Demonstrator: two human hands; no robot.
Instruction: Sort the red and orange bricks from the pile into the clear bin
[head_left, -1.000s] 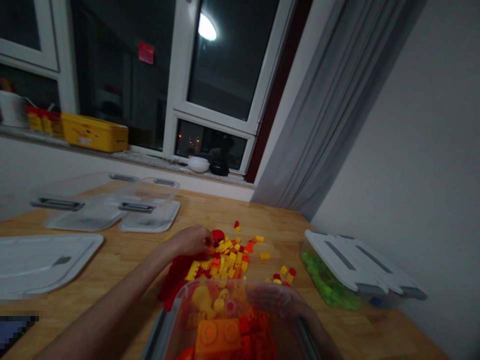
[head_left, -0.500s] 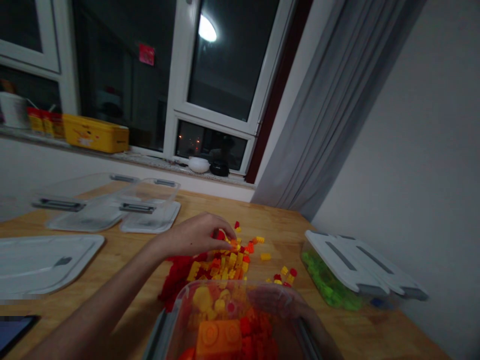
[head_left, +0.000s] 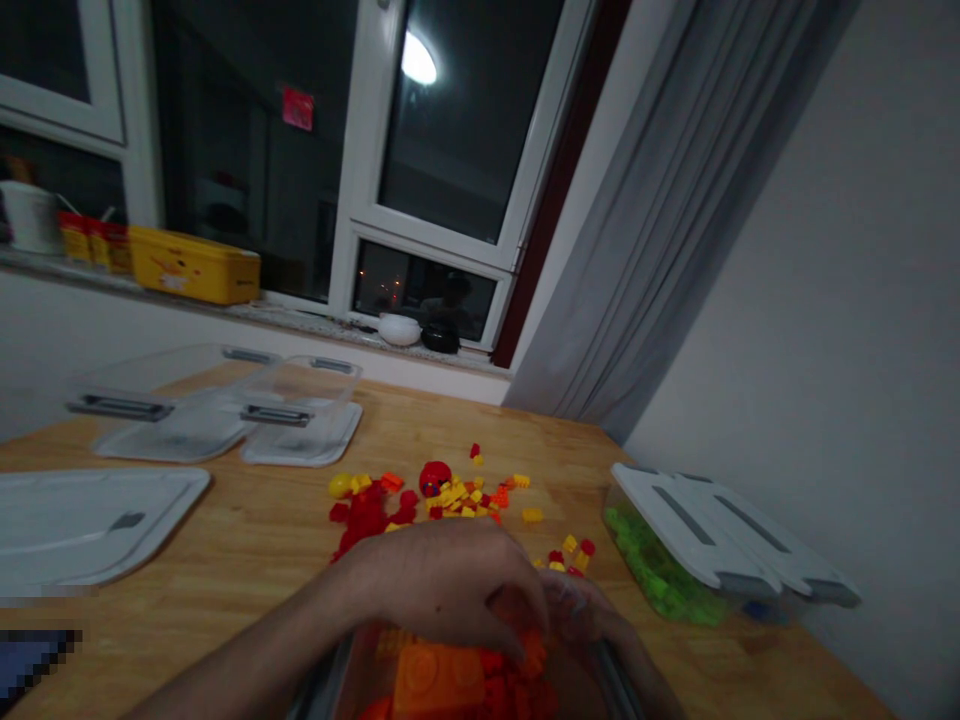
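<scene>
Hovering over the near clear bin, your left hand curls its fingers downward over the orange and red bricks inside; whether they pinch a brick you cannot tell, since the fingertips sink among the pieces. Your right hand sits just beside it on the bin's far right rim, its fingers bent against the wall, though the grip itself is blurred. That bin stands at the table's near edge, right below you, with a large orange brick showing inside. Beyond your hands, a loose scatter of red and yellow bricks lies on the wooden table. To the right stands a bin of green bricks with a white lid lying askew on top. At the left rest a flat white lid and two empty clear bins.
</scene>
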